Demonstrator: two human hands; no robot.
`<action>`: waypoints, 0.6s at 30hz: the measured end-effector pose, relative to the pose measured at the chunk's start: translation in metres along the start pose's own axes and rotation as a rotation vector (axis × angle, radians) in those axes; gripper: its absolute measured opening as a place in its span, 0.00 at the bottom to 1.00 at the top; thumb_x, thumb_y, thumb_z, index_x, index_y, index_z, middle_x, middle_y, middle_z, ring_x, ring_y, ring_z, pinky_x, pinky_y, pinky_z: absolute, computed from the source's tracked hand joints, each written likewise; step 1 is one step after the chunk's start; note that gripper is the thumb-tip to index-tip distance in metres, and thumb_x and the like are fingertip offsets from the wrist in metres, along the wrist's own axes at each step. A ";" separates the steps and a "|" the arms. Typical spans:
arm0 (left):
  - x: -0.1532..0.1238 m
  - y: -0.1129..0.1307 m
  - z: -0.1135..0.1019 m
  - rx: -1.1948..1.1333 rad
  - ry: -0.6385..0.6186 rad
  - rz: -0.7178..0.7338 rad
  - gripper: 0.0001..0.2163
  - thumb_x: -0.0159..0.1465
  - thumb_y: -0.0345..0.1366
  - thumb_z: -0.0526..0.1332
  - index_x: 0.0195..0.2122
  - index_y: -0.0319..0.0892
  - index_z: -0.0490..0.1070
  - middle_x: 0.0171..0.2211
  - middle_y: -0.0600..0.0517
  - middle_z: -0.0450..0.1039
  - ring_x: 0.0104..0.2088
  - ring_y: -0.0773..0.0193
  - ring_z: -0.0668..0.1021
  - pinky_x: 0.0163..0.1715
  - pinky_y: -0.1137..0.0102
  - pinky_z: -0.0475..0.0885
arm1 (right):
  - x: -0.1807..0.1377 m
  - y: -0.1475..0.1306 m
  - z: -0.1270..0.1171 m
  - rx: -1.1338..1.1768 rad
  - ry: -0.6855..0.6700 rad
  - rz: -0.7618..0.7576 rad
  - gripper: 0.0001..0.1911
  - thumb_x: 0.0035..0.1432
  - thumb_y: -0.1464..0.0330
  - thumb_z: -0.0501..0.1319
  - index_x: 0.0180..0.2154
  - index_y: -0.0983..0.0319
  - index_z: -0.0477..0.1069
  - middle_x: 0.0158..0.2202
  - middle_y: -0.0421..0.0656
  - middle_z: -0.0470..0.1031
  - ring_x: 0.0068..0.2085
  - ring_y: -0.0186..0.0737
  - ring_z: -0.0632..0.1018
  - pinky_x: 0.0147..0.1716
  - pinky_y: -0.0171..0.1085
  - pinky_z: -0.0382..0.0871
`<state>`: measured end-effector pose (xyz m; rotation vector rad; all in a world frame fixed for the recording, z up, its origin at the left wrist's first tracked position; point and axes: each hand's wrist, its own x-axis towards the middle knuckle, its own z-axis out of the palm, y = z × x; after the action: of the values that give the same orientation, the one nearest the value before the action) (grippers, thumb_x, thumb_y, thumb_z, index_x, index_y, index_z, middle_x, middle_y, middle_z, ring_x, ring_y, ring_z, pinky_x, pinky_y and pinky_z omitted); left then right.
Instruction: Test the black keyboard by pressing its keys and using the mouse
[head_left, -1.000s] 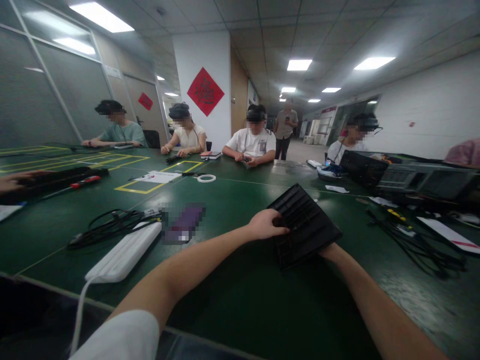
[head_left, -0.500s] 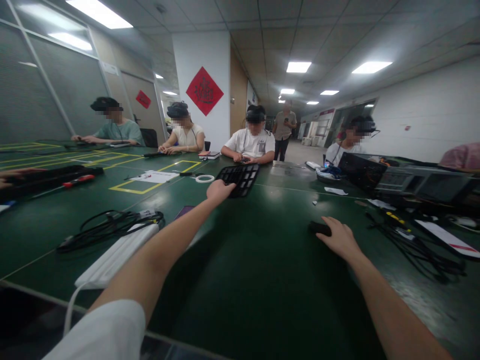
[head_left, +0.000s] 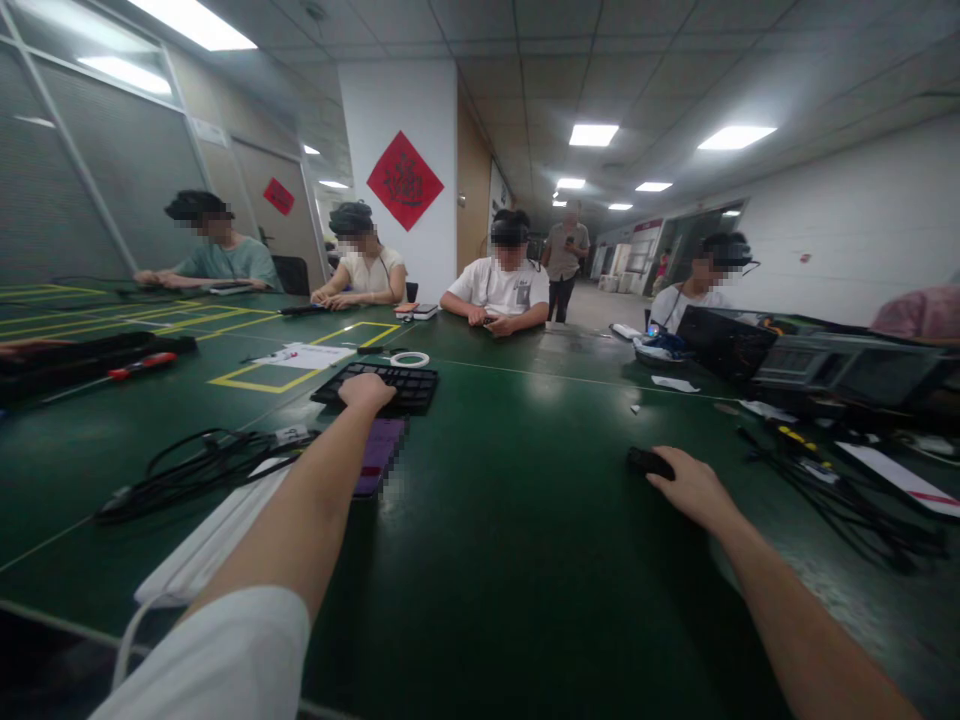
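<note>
Left hand point(head_left: 367, 393) on black slotted panel point(head_left: 414, 386), grip cannot be told, panel well in from worktop point(head_left: 517, 540) near edge, 1 purple item point(head_left: 381, 455) just beside, right hand point(head_left: 690, 487) gripping 1 small black object point(head_left: 642, 462)

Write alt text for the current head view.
Left hand on a black gridded panel over a green table, right hand holding a small dark object. A white bar and black cables lie beside the left forearm; people wearing headsets sit beyond.
</note>
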<state>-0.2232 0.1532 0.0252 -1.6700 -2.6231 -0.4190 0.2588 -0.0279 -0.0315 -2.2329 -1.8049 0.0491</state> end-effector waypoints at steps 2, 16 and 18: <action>-0.005 0.012 -0.004 -0.010 0.010 0.050 0.24 0.51 0.46 0.58 0.42 0.32 0.71 0.45 0.34 0.69 0.47 0.44 0.70 0.41 0.61 0.66 | -0.001 -0.002 -0.002 0.048 -0.016 0.027 0.27 0.51 0.65 0.54 0.52 0.68 0.61 0.54 0.51 0.64 0.53 0.51 0.66 0.54 0.45 0.57; -0.203 0.144 0.021 -0.929 -0.413 0.758 0.18 0.53 0.47 0.60 0.36 0.36 0.71 0.33 0.46 0.74 0.32 0.62 0.75 0.28 0.72 0.67 | -0.027 -0.059 -0.020 0.828 -0.084 -0.206 0.26 0.44 0.65 0.59 0.48 0.63 0.63 0.49 0.46 0.69 0.50 0.45 0.69 0.53 0.46 0.58; -0.221 0.145 0.032 -0.978 -0.482 0.812 0.18 0.53 0.46 0.61 0.37 0.35 0.70 0.34 0.46 0.73 0.33 0.62 0.74 0.30 0.71 0.67 | -0.028 -0.061 -0.018 0.915 -0.128 -0.222 0.24 0.43 0.66 0.59 0.45 0.64 0.65 0.48 0.47 0.70 0.49 0.47 0.70 0.51 0.47 0.61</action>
<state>0.0065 0.0215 -0.0055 -3.2005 -1.6474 -1.5295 0.1981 -0.0472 -0.0046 -1.3978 -1.5950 0.8068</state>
